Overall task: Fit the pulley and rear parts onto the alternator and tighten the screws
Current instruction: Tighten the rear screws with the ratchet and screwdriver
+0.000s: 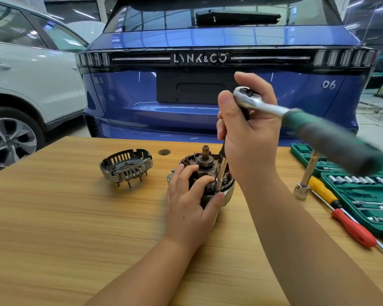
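Note:
The alternator body [227, 191] stands on the wooden table [64, 217] with its shaft and bearing [205, 159] pointing up. My left hand [190, 195] grips its near side, thumb and fingers curled round the housing. My right hand [250, 131] holds the head end of a ratchet wrench [259, 102]; its green handle is blurred and points right. A long extension with a socket [220, 173] runs down from my right hand onto the alternator's rim. The rear cover [126, 165], a slotted metal shell with pins, lies apart to the left.
A green socket set case [363, 195] lies open at the right, with a yellow and a red screwdriver [345, 219] and a loose socket on an extension [303, 186] beside it. A small round part [164, 152] lies near the far table edge. A blue car and a white car stand behind.

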The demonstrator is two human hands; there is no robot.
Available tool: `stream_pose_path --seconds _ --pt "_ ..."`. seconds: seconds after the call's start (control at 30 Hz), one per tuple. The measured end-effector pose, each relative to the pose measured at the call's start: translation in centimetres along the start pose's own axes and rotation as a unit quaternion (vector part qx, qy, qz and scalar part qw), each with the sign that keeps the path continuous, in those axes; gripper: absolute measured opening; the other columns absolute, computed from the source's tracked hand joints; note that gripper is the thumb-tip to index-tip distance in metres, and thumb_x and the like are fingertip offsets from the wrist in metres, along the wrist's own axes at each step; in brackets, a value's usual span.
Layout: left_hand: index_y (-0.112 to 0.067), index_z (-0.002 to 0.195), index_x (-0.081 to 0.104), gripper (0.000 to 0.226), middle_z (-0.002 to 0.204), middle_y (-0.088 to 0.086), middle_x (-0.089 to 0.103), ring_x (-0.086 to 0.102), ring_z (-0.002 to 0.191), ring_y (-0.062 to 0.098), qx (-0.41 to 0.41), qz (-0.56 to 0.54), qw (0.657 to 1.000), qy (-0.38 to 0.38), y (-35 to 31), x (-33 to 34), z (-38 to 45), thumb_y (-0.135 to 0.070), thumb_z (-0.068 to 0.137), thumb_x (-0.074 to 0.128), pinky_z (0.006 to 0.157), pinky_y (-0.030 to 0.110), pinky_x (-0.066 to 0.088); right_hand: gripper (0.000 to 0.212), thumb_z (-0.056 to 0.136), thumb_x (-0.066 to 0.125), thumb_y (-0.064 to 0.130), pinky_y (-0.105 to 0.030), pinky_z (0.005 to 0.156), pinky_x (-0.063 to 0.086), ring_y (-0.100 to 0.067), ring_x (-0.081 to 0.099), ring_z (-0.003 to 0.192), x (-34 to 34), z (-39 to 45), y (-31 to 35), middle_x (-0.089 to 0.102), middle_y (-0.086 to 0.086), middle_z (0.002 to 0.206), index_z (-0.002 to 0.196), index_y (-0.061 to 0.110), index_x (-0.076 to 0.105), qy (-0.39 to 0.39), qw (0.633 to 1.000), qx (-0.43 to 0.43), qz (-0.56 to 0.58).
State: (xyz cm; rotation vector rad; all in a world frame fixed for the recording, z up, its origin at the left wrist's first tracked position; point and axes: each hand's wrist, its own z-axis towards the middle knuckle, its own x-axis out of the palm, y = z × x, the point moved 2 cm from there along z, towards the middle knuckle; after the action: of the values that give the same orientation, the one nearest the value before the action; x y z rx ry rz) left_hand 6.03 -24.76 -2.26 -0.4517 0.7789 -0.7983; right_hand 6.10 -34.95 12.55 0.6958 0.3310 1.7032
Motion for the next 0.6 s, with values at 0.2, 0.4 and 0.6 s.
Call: stream_pose_path --seconds 0.2,0.4,0.6 --pt "-0.024 0.115 0.069 0.050 0.148 -0.006 0.042 0.014 0.148 0.012 0.000 0.000 1.000 0.010 0.0 -0.1 0.0 -0.058 0.084 0.048 0.119 0.042 0.020 0.042 0.089 0.050 -0.005 -0.035 0.051 0.037 -0.021 0.042 0.053 0.3 -0.2 0.2 0.047 -0.009 0.070 0.123 0.019 0.053 0.077 0.996 0.021 0.041" --pt "-0.025 0.116 0.069 0.050 0.147 -0.006 0.042 0.015 0.150 0.016 -0.001 0.008 1.000 0.013 -0.1 -0.2 0.0 -0.059 0.084 0.048 0.119 0.044 0.022 0.059 0.075 0.069 0.034 -0.030 0.053 0.040 -0.019 0.050 0.052 0.1 0.9 -0.2 0.061 -0.005 0.069 0.129 0.018 0.052 0.152 0.957 0.145 0.202" --pt "-0.025 0.117 0.069 0.052 0.148 -0.005 0.042 0.016 0.150 0.017 -0.003 0.019 1.000 0.010 -0.1 -0.1 -0.1 -0.059 0.085 0.047 0.119 0.044 0.020 0.033 0.088 0.068 0.031 -0.020 0.048 0.040 -0.009 0.046 0.049 0.0 0.3 0.1 0.054 0.006 0.060 0.112 0.010 0.060 0.009 0.989 0.144 0.036"
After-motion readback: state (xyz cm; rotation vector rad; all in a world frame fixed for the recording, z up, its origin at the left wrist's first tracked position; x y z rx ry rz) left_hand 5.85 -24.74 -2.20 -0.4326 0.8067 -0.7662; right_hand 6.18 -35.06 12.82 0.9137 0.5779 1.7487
